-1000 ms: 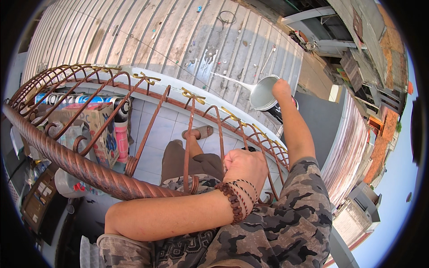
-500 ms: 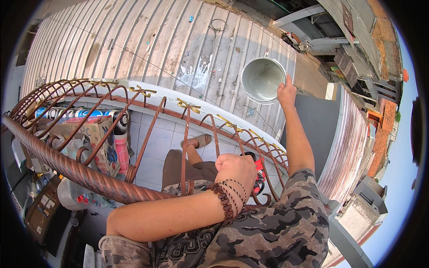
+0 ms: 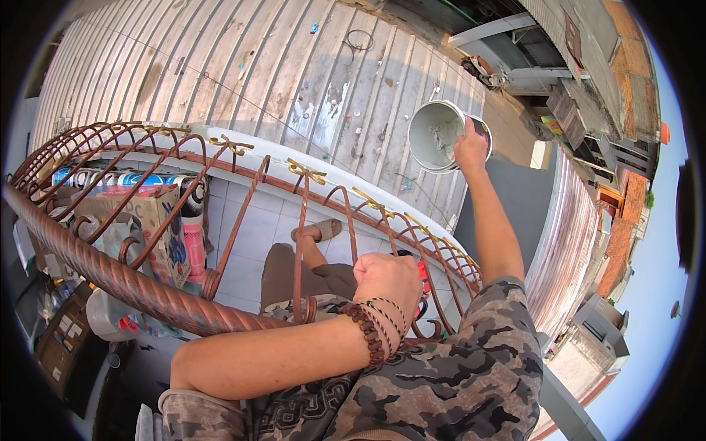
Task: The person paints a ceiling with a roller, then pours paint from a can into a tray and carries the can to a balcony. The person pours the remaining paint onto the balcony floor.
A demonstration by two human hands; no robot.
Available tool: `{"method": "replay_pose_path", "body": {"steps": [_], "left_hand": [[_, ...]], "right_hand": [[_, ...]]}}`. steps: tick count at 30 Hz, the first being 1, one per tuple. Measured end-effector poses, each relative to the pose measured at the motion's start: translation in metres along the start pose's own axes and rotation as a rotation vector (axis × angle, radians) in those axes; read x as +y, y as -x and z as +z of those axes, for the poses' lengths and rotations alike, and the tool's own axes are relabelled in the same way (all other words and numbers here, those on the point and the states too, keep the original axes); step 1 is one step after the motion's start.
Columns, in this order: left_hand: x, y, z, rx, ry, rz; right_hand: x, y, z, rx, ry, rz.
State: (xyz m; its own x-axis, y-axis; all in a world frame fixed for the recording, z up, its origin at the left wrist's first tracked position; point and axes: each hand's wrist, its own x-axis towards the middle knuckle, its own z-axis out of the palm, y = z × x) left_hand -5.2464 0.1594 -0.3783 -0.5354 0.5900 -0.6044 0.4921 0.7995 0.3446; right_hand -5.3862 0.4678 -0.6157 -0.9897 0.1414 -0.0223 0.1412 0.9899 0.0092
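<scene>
Out past the railing, my right hand (image 3: pixel 471 147) grips the rim of a pale grey bucket (image 3: pixel 426 140). The bucket tilts, its mouth facing left and a strip of its printed outer side showing at the right. Whitish residue or liquid shows inside; which, I cannot tell. My left hand (image 3: pixel 391 283), with braided bracelets at the wrist, is a closed fist above the railing bars, in front of my body. What its fingers hold, if anything, is hidden. The rusty metal railing (image 3: pixel 147 298), with a thick twisted handrail, curves across the view and passes behind my left forearm.
A corrugated metal roof (image 3: pixel 257 73) with wet patches and scattered litter spreads beyond the railing. Inside it, a cardboard box (image 3: pixel 165 242) and a pink bottle (image 3: pixel 193 246) stand on white tiles (image 3: pixel 254 220). A parked motorcycle (image 3: pixel 482 73) is at the far right.
My right hand has turned the bucket and shifted it slightly right, so its printed outer side now shows. My left fist has hardly moved.
</scene>
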Motion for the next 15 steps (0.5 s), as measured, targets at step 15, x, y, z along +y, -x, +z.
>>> {"method": "replay_pose_path", "body": {"steps": [15], "left_hand": [[0.001,0.003,-0.008,0.02,-0.044,0.091]], "right_hand": [[0.015,0.01,-0.025,0.131,-0.231,-0.111]]}}
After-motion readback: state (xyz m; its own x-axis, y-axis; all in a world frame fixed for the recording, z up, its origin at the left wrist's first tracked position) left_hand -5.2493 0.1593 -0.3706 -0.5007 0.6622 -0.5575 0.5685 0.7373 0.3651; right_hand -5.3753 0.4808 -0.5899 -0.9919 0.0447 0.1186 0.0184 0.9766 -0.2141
